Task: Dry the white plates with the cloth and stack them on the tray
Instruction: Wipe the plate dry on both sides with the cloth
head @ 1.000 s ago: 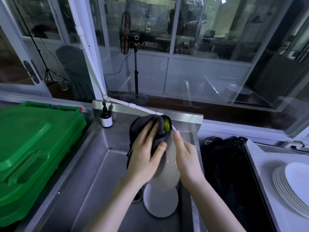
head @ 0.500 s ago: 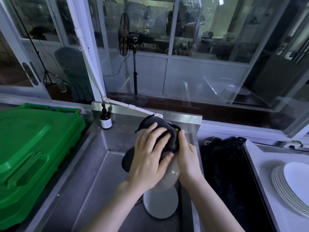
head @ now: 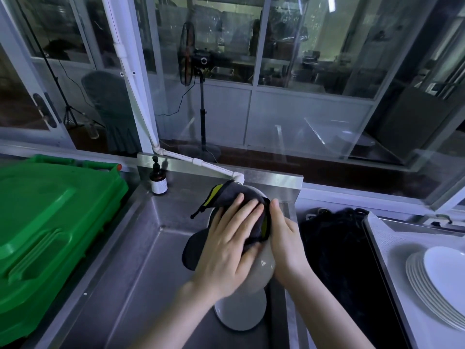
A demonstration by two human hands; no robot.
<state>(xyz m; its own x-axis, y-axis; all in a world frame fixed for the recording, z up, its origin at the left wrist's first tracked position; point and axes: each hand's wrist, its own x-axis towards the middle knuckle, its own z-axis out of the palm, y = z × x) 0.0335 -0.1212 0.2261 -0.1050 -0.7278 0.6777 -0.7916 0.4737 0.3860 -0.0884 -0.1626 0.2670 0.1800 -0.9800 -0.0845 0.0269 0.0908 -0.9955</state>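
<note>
A white plate [head: 262, 269] is held on edge above the sink [head: 130, 260], over its right half, tilted with its upper rim away from the person. Its upper part is covered by a dark grey cloth [head: 235, 196] with yellow-green edging; a fold of the cloth is seen hanging at the plate's left side, and a cord end sticks out towards the back of the sink. The cloth is pressed against the plate by the left hand [head: 230, 248], whose fingers are laid flat and spread over the fabric. The plate's right rim is gripped by the right hand [head: 285, 239], with the thumb pointed up along the rim and the fingers hidden behind the plate.

A second plate [head: 241, 314] is seen lower down inside the sink, at its near right side, directly under the held one.

To the right of the sink, beyond a black mass [head: 339, 250] whose nature cannot be told, a tray [head: 400, 238] is placed, and a stack of plates [head: 437, 278] is set on it. At the back left corner of the sink a small brown bottle [head: 158, 181] is stood upright. A white pipe [head: 201, 162] is run down to the back rim of the sink. To the left of the sink a green bin lid [head: 50, 217] is found.
</note>
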